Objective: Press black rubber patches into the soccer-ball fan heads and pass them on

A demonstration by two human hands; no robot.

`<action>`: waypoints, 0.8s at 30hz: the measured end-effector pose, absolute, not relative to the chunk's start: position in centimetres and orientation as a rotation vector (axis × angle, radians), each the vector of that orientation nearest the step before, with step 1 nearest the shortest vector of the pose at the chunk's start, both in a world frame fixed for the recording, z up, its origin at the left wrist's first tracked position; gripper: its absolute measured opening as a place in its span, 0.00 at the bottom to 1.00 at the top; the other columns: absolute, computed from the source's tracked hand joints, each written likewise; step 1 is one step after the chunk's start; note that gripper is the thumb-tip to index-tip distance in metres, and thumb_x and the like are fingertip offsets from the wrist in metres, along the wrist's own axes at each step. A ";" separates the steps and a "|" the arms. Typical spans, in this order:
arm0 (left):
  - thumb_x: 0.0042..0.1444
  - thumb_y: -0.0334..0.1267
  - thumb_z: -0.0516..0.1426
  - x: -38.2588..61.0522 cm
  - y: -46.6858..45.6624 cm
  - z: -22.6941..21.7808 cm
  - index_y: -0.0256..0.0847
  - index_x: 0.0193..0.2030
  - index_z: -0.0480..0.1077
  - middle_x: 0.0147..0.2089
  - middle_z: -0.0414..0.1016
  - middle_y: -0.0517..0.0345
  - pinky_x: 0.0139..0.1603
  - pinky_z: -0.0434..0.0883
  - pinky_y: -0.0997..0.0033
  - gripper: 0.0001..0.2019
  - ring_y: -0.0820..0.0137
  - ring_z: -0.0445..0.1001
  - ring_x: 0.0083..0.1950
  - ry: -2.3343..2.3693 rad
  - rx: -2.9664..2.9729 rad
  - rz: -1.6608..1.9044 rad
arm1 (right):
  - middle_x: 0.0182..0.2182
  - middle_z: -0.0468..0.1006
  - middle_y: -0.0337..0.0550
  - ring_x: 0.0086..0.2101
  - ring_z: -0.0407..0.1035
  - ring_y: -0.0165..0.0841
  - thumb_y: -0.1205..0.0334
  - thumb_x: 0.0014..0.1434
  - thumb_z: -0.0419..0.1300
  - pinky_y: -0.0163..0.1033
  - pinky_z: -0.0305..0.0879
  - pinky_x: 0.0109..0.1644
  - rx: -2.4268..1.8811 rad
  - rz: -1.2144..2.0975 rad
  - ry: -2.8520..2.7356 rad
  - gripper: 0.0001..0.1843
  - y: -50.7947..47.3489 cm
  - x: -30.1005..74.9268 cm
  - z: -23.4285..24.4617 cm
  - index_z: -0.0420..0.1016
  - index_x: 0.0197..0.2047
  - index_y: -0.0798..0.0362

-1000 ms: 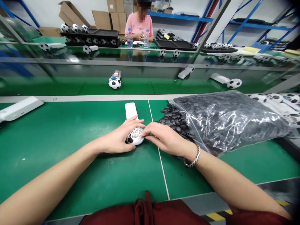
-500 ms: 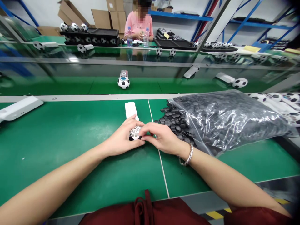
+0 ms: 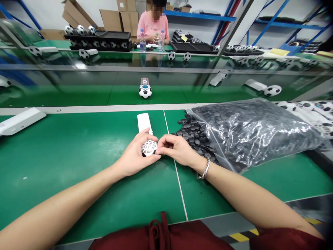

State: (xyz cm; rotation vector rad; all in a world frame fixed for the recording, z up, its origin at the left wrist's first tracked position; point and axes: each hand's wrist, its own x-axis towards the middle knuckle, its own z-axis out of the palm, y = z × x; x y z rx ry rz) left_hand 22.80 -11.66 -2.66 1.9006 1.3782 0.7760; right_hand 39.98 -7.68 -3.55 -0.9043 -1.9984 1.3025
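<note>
My left hand (image 3: 135,154) is closed around a white ball-shaped head (image 3: 149,148) with a lattice of open cells, at the end of a white handle (image 3: 144,122) that lies on the green mat. Fingertips of my right hand (image 3: 174,148) are pinched against the right side of that head; what they pinch is too small to see. Loose black pentagon pieces (image 3: 193,133) lie just right of my right hand, spilled from a clear plastic bag (image 3: 249,128) full of them.
A conveyor belt (image 3: 78,95) runs behind the mat and carries a finished black-and-white ball fan (image 3: 145,90) and others further right. A white handle (image 3: 19,121) lies at far left. Across the line a person in pink (image 3: 153,26) sits by trays of balls.
Both hands have shifted slightly away from me and turned the lattice head. The ball fan on the belt has travelled to the right.
</note>
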 end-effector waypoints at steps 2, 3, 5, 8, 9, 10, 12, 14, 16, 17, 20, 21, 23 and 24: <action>0.44 0.38 0.59 22.7 -11.7 -2.6 0.41 0.44 0.64 0.60 0.58 0.48 0.61 0.52 0.51 0.18 0.57 0.47 0.66 1.381 1.868 0.781 | 0.23 0.69 0.35 0.26 0.62 0.25 0.57 0.50 0.61 0.31 0.60 0.31 -0.863 1.308 -2.032 0.11 -7.2 39.8 -3.7 0.66 0.26 0.55; 0.45 0.38 0.59 22.7 -11.7 -2.6 0.41 0.44 0.64 0.61 0.57 0.47 0.61 0.52 0.51 0.18 0.57 0.47 0.66 1.377 1.848 0.787 | 0.23 0.68 0.34 0.26 0.62 0.25 0.56 0.50 0.61 0.31 0.60 0.31 -0.840 1.296 -2.056 0.12 -7.0 39.8 -3.7 0.66 0.25 0.55; 0.45 0.37 0.59 22.6 -11.8 -2.7 0.41 0.45 0.63 0.62 0.54 0.48 0.62 0.52 0.52 0.19 0.57 0.47 0.65 1.363 1.817 0.789 | 0.23 0.67 0.34 0.26 0.61 0.25 0.55 0.49 0.62 0.31 0.60 0.31 -0.807 1.279 -2.094 0.13 -6.7 39.7 -3.7 0.64 0.25 0.55; 0.46 0.38 0.59 22.6 -11.8 -2.9 0.42 0.46 0.63 0.63 0.54 0.49 0.62 0.52 0.54 0.19 0.58 0.47 0.66 1.354 1.805 0.787 | 0.24 0.66 0.33 0.26 0.59 0.24 0.55 0.49 0.62 0.31 0.59 0.30 -0.788 1.332 -2.089 0.14 -6.5 39.8 -3.7 0.64 0.26 0.55; 0.46 0.39 0.59 22.6 -11.9 -2.9 0.42 0.47 0.62 0.63 0.54 0.49 0.62 0.52 0.54 0.19 0.58 0.47 0.66 1.360 1.811 0.787 | 0.24 0.66 0.34 0.26 0.59 0.24 0.56 0.49 0.62 0.30 0.59 0.30 -0.788 1.375 -2.071 0.13 -6.5 39.9 -3.7 0.64 0.26 0.55; 0.46 0.40 0.60 22.7 -11.9 -3.0 0.42 0.47 0.62 0.62 0.54 0.49 0.62 0.52 0.54 0.20 0.58 0.46 0.66 1.371 1.820 0.791 | 0.24 0.66 0.34 0.26 0.59 0.24 0.56 0.49 0.62 0.31 0.59 0.30 -0.790 1.426 -2.045 0.13 -6.6 39.9 -3.7 0.64 0.27 0.55; 0.44 0.42 0.61 22.9 -11.9 -3.0 0.42 0.46 0.62 0.62 0.55 0.49 0.61 0.53 0.54 0.22 0.57 0.47 0.66 1.398 1.838 0.799 | 0.25 0.66 0.34 0.26 0.60 0.24 0.56 0.49 0.62 0.31 0.60 0.31 -0.799 1.520 -1.984 0.13 -6.7 40.1 -3.8 0.63 0.28 0.55; 0.44 0.42 0.61 23.0 -11.9 -3.0 0.43 0.46 0.62 0.61 0.57 0.50 0.61 0.54 0.53 0.21 0.57 0.48 0.65 1.415 1.849 0.803 | 0.26 0.66 0.34 0.27 0.61 0.25 0.57 0.49 0.62 0.32 0.62 0.32 -0.802 1.589 -1.941 0.12 -6.7 40.2 -3.9 0.63 0.29 0.55; 0.45 0.41 0.60 23.1 -11.9 -2.9 0.43 0.45 0.62 0.59 0.59 0.51 0.61 0.54 0.53 0.20 0.58 0.48 0.65 1.420 1.846 0.803 | 0.26 0.67 0.35 0.28 0.62 0.25 0.57 0.50 0.61 0.33 0.63 0.33 -0.797 1.593 -1.935 0.11 -6.8 40.3 -3.8 0.64 0.30 0.54; 0.45 0.40 0.60 23.1 -11.9 -2.9 0.43 0.45 0.63 0.59 0.60 0.51 0.61 0.54 0.54 0.19 0.58 0.48 0.65 1.421 1.840 0.803 | 0.27 0.67 0.35 0.28 0.63 0.25 0.58 0.50 0.61 0.33 0.63 0.33 -0.790 1.557 -1.961 0.11 -6.9 40.3 -3.7 0.64 0.30 0.54; 0.44 0.40 0.60 23.1 -11.9 -2.9 0.42 0.45 0.63 0.58 0.60 0.50 0.61 0.54 0.54 0.20 0.58 0.48 0.65 1.423 1.818 0.804 | 0.28 0.69 0.37 0.30 0.64 0.26 0.62 0.52 0.60 0.34 0.63 0.36 -0.746 1.275 -2.129 0.05 -7.4 40.4 -3.0 0.68 0.32 0.54; 0.43 0.40 0.61 23.1 -11.8 -2.9 0.42 0.45 0.63 0.59 0.59 0.50 0.61 0.54 0.54 0.21 0.58 0.48 0.65 1.421 1.813 0.803 | 0.29 0.69 0.38 0.31 0.64 0.27 0.64 0.53 0.59 0.34 0.63 0.37 -0.732 1.168 -2.188 0.03 -7.6 40.5 -2.7 0.68 0.32 0.53; 0.42 0.41 0.62 23.0 -11.8 -3.0 0.42 0.46 0.63 0.61 0.57 0.49 0.61 0.54 0.55 0.23 0.58 0.49 0.65 1.412 1.814 0.800 | 0.29 0.69 0.39 0.32 0.64 0.28 0.67 0.54 0.58 0.34 0.62 0.38 -0.716 1.021 -2.268 0.02 -8.0 40.5 -2.3 0.69 0.33 0.53; 0.41 0.41 0.62 23.0 -11.8 -3.1 0.41 0.47 0.62 0.61 0.56 0.48 0.61 0.54 0.55 0.24 0.58 0.49 0.65 1.405 1.824 0.796 | 0.29 0.69 0.39 0.32 0.64 0.28 0.67 0.54 0.58 0.34 0.62 0.38 -0.711 0.980 -2.291 0.02 -8.2 40.6 -2.2 0.68 0.33 0.53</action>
